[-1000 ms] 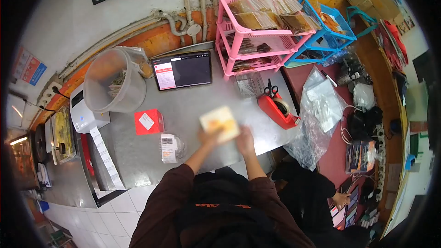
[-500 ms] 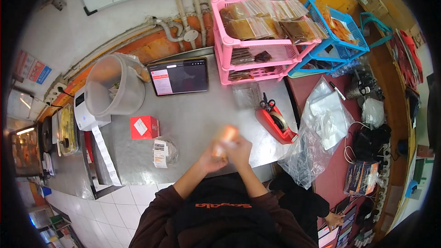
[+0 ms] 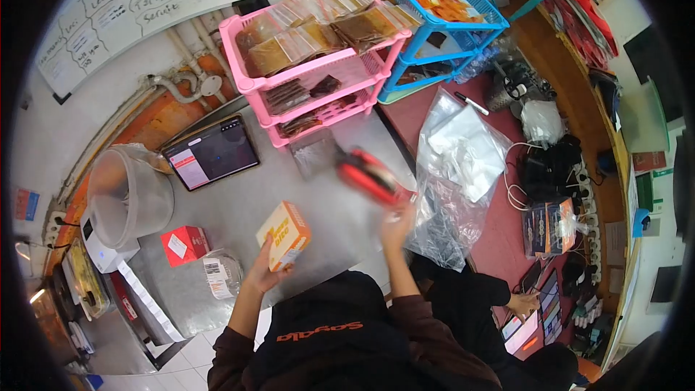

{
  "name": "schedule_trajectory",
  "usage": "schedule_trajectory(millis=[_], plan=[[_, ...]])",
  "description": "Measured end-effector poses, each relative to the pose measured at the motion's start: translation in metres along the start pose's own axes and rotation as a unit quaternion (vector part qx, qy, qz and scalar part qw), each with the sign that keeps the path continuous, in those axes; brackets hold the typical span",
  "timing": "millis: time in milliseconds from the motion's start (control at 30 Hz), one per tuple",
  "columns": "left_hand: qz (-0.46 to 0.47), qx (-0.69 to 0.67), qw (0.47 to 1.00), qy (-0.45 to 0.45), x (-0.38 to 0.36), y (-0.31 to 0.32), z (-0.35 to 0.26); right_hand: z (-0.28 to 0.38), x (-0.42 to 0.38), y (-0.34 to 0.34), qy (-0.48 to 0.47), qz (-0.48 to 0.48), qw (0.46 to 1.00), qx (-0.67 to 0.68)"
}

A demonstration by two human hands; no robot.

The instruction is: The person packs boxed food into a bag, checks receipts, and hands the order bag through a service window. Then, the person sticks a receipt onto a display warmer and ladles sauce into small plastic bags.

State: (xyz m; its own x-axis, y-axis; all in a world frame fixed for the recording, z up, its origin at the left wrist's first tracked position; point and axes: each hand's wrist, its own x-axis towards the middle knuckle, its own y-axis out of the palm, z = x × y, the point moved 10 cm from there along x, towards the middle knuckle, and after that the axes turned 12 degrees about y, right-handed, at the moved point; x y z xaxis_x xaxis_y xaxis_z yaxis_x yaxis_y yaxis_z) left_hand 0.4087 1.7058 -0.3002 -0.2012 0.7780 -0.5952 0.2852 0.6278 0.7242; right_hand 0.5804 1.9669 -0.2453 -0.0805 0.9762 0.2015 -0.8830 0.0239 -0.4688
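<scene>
My left hand (image 3: 269,269) grips a small orange-and-yellow cardboard box (image 3: 283,236) with printed lettering, tilted above the metal table. Fingers closed, my right hand (image 3: 397,226) is at the near end of a red tape dispenser (image 3: 373,177), which is blurred by motion. Any strip of tape between those fingers is hidden. Left of the held box stand a small red box (image 3: 184,244) with a white label and a clear round container (image 3: 224,273) bearing a printed label.
Behind are a tablet (image 3: 211,152), a pink rack (image 3: 253,87) and a blue rack (image 3: 463,26) of packets. A clear bucket (image 3: 130,195) stands left, by a printer with a paper strip (image 3: 150,304). Plastic bags (image 3: 463,166) lie right; a co-worker's hand (image 3: 523,305) is near screens.
Both hands were together around the blurred orange box. They have parted: the left keeps the box, while the right has gone to the tape dispenser. The view has turned rightward.
</scene>
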Motion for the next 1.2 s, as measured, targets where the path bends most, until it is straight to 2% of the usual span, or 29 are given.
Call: schedule_trajectory(millis=[67, 100, 167, 200, 233, 267, 300, 333, 400, 433, 467, 533, 567, 600, 667, 700, 767, 800, 867, 900, 967, 1000, 1067, 1100, 1133, 1167, 1200], plan=[[-0.124, 0.124, 0.982, 0.07, 0.012, -0.058, -0.014, -0.032, 0.026, -0.039, 0.076, -0.075, 0.994, 0.006], [-0.152, 0.163, 0.971, 0.086, 0.009, -0.063, -0.02, -0.042, 0.034, -0.044, 0.077, -0.077, 0.994, 0.007], [-0.161, 0.197, 0.962, 0.097, 0.018, -0.1, -0.019, -0.059, 0.045, -0.03, 0.076, 0.011, 0.992, 0.1], [-0.172, 0.23, 0.952, 0.107, 0.022, -0.12, -0.018, -0.062, 0.048, -0.029, 0.078, 0.013, 0.992, 0.1], [-0.175, 0.231, 0.951, 0.105, 0.023, -0.125, -0.014, -0.062, 0.05, -0.015, 0.078, 0.072, 0.988, 0.113], [-0.209, 0.288, 0.923, 0.15, 0.02, -0.133, -0.023, -0.061, 0.048, -0.002, 0.077, 0.131, 0.98, 0.127], [-0.24, 0.342, 0.887, 0.195, 0.016, -0.137, -0.036, -0.065, 0.042, -0.003, 0.143, 0.144, 0.974, 0.104], [-0.241, 0.341, 0.887, 0.197, 0.016, -0.137, -0.036, -0.061, 0.033, -0.004, 0.141, 0.145, 0.974, 0.105], [-0.273, 0.448, 0.829, 0.195, 0.011, -0.141, -0.041, -0.075, 0.004, -0.007, 0.224, 0.152, 0.959, 0.086], [-0.276, 0.445, 0.829, 0.196, 0.012, -0.141, -0.04, -0.075, 0.0, -0.007, 0.165, 0.134, 0.973, 0.091], [-0.257, 0.456, 0.824, 0.215, 0.014, -0.136, -0.04, -0.087, -0.002, -0.005, 0.165, 0.139, 0.972, 0.091], [-0.24, 0.469, 0.818, 0.231, 0.016, -0.131, -0.037, -0.065, 0.001, -0.006, 0.119, 0.131, 0.984, -0.005], [-0.23, 0.49, 0.808, 0.231, 0.019, -0.126, -0.034, -0.073, 0.006, 0.003, 0.188, 0.149, 0.971, 0.004], [-0.219, 0.511, 0.798, 0.231, 0.023, -0.122, -0.03, -0.059, 0.014, 0.006, 0.189, 0.149, 0.971, 0.003], [-0.196, 0.523, 0.792, 0.248, 0.032, -0.116, -0.02, -0.02, 0.025, 0.018, 0.127, 0.186, 0.96, -0.164], [-0.197, 0.582, 0.758, 0.218, 0.033, -0.102, -0.016, -0.017, 0.031, 0.019, 0.129, 0.185, 0.96, -0.165], [-0.201, 0.679, 0.69, 0.148, 0.033, -0.074, -0.012, -0.025, 0.031, 0.028, 0.178, 0.247, 0.935, -0.18], [-0.198, 0.679, 0.692, 0.146, 0.029, -0.052, -0.015, -0.02, 0.033, 0.022, 0.18, 0.245, 0.935, -0.183], [-0.23, 0.751, 0.607, 0.121, 0.015, -0.023, -0.026, -0.019, 0.03, 0.014, 0.241, 0.279, 0.923, -0.109], [-0.23, 0.75, 0.608, 0.121, 0.015, -0.026, -0.025, -0.04, 0.028, 0.01, 0.228, 0.291, 0.929, 0.023], [-0.211, 0.781, 0.524, 0.266, 0.009, -0.008, -0.038, -0.048, 0.014, -0.023, 0.257, 0.275, 0.924, 0.073], [-0.213, 0.78, 0.526, 0.263, 0.008, -0.013, -0.039, -0.054, 0.003, -0.041, 0.296, 0.264, 0.915, 0.075], [-0.139, 0.789, 0.476, 0.362, 0.005, 0.009, -0.039, -0.064, -0.015, -0.057, 0.335, 0.253, 0.905, 0.075], [-0.138, 0.79, 0.477, 0.36, 0.004, 0.011, -0.039, -0.076, -0.027, -0.052, 0.37, 0.271, 0.884, 0.089], [-0.1, 0.792, 0.476, 0.369, 0.004, 0.024, -0.035, -0.091, -0.038, -0.047, 0.404, 0.288, 0.862, 0.104], [-0.063, 0.792, 0.475, 0.38, 0.006, 0.035, -0.029, -0.103, -0.045, -0.039, 0.414, 0.294, 0.857, 0.092], [-0.063, 0.792, 0.474, 0.381, 0.008, 0.039, -0.028, -0.106, -0.047, -0.034, 0.413, 0.294, 0.857, 0.093]])
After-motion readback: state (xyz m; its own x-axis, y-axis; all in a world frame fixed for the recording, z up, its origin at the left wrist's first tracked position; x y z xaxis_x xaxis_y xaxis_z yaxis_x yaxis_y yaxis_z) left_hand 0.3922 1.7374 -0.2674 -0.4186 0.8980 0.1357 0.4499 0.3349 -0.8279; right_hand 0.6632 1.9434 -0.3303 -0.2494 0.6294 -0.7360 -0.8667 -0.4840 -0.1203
